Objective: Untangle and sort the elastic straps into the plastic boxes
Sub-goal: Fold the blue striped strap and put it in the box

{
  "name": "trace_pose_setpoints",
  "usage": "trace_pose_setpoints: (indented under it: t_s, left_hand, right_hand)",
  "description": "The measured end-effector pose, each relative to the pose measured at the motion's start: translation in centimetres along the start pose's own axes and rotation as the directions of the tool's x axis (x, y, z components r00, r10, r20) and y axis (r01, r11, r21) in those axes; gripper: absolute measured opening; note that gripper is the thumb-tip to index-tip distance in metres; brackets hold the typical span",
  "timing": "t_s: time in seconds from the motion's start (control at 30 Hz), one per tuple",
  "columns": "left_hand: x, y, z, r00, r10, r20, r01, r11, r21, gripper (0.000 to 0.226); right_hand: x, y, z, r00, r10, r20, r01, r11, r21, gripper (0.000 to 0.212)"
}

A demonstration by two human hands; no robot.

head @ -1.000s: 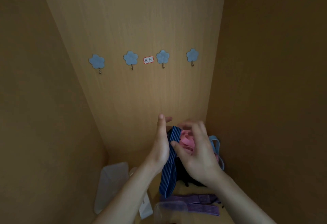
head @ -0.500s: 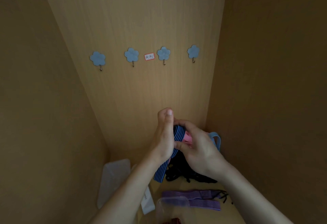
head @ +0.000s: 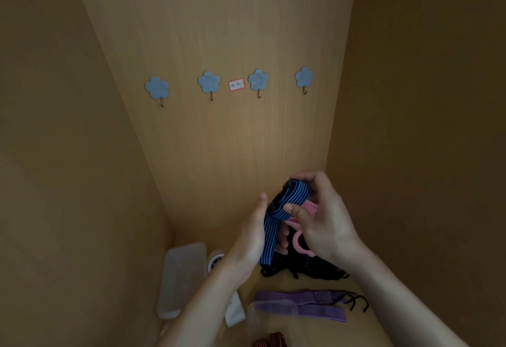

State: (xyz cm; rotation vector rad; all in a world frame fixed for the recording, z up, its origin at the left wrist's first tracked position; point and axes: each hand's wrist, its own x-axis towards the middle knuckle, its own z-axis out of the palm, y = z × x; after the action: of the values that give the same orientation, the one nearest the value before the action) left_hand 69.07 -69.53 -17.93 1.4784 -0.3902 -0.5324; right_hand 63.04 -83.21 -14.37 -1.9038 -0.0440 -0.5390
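Nearest the camera, a clear plastic box (head: 269,316) is sitting at the bottom edge with a red-striped strap (head: 271,342) showing inside it, and a purple strap (head: 304,304) is lying flat on the shelf floor just beyond, apparently already freed. To the left, a second clear box (head: 182,278) is standing on end against the side wall.

Above these, both hands are working the blue striped strap (head: 276,218). The left hand (head: 252,237) is pressing its palm and fingers against the strap's left side, with the lower tail hanging down past the wrist; whether those fingers are curled around it cannot be told, since they are on the hidden side. The right hand (head: 320,218) is pinching the strap's folded upper loop, thumb (head: 294,208) in front at the crossover and fingers wrapped over the top.

To do this step well, the right hand should be feeding the loop open rather than pulling hard, since tension would tighten the crossover; the left should be steadying the tail.

A pink strap (head: 304,234) is looping just behind the blue one, under the right palm, and may be caught in it. Below and behind lies a black tangle (head: 309,267) of straps, waiting.

On the back wall, 4 blue flower hooks (head: 209,82) are hanging empty.
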Motion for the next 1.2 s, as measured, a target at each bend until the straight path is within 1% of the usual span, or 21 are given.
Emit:
trace_pose_setpoints:
  t_s: [0.1, 0.17, 0.2, 0.3, 0.4, 0.47, 0.57, 0.63, 0.7, 0.77, 0.83, 0.87, 0.93, 1.0, 1.07, 1.2]
  left_hand:
    - [-0.1, -0.4, 0.5, 0.998, -0.015, -0.068, 0.013, 0.999, -0.031, 0.071]
    - [-0.2, -0.7, 0.4, 0.991, -0.013, -0.13, 0.01, 1.0, -0.023, 0.057]
    - [-0.3, -0.8, 0.2, 0.988, -0.006, -0.157, 0.003, 1.0, -0.016, 0.049]
    - [-0.5, -1.4, -0.4, 0.983, 0.074, -0.165, -0.076, 0.997, -0.003, 0.031]
    - [-0.7, -1.7, -0.4, 0.975, 0.106, -0.193, -0.104, 0.994, 0.021, 0.027]
    - [-0.6, -1.7, -0.4, 0.972, 0.124, -0.199, -0.116, 0.992, 0.051, 0.024]
    - [-0.6, -1.8, -0.7, 0.977, 0.11, -0.182, -0.1, 0.993, 0.062, 0.021]
    - [-0.7, -1.6, -0.8, 0.984, 0.078, -0.157, -0.078, 0.997, 0.003, 0.023]
    - [-0.8, -1.0, -0.5, 0.992, 0.015, -0.124, -0.036, 0.985, -0.169, 0.032]
    - [-0.7, -0.2, -0.3, 0.991, -0.085, -0.099, 0.042, 0.926, -0.375, 0.043]
    - [-0.4, 0.5, -0.4, 0.987, -0.144, -0.068, 0.093, 0.867, -0.489, 0.056]
    - [-0.2, 0.9, -0.5, 0.985, -0.165, -0.058, 0.112, 0.851, -0.514, 0.064]
    - [0.0, 1.5, -0.4, 0.98, -0.188, -0.059, 0.135, 0.856, -0.499, 0.076]
    - [0.3, 1.6, -0.3, 0.976, -0.199, -0.085, 0.138, 0.876, -0.461, 0.08]
    - [0.5, 1.3, -0.2, 0.976, -0.198, -0.092, 0.14, 0.89, -0.434, 0.079]
    - [1.0, 0.0, -1.1, 0.977, -0.178, -0.114, 0.115, 0.902, -0.416, 0.077]
  right_hand:
    - [-0.8, -0.3, 0.9, 0.995, -0.082, 0.061, 0.083, 0.997, -0.007, 0.038]
    - [-0.9, 0.1, 1.3, 0.99, -0.139, 0.033, 0.14, 0.99, -0.032, 0.039]
    - [-0.8, 0.2, 1.4, 0.99, -0.144, 0.007, 0.144, 0.989, -0.027, 0.04]
    - [-0.5, 0.3, 1.1, 0.992, -0.107, -0.061, 0.108, 0.994, 0.02, 0.041]
    - [-0.1, 0.5, 0.8, 0.992, -0.091, -0.091, 0.095, 0.994, 0.045, 0.042]
    - [-0.1, 0.5, 0.9, 0.989, -0.111, -0.097, 0.115, 0.993, 0.037, 0.043]
    - [-0.5, 0.7, 1.2, 0.982, -0.158, -0.101, 0.159, 0.987, 0.0, 0.044]
    - [-0.5, 1.2, 1.5, 0.977, -0.196, -0.084, 0.191, 0.979, -0.067, 0.048]
    - [-0.7, 2.0, 2.0, 0.968, -0.243, -0.063, 0.231, 0.96, -0.155, 0.052]
    - [-0.8, 2.8, 2.7, 0.942, -0.331, -0.054, 0.308, 0.917, -0.255, 0.054]
    - [-1.1, 3.4, 3.3, 0.921, -0.389, -0.019, 0.364, 0.876, -0.318, 0.059]
    - [-1.2, 3.6, 3.6, 0.918, -0.396, 0.008, 0.376, 0.866, -0.331, 0.063]
    - [-1.6, 3.6, 4.0, 0.922, -0.384, 0.057, 0.379, 0.859, -0.343, 0.069]
    - [-1.9, 3.5, 4.5, 0.932, -0.35, 0.098, 0.362, 0.868, -0.341, 0.072]
    - [-2.5, 3.2, 4.7, 0.942, -0.311, 0.13, 0.336, 0.888, -0.313, 0.068]
    - [-3.4, 1.9, 4.1, 0.941, -0.242, 0.237, 0.295, 0.93, -0.219, 0.05]
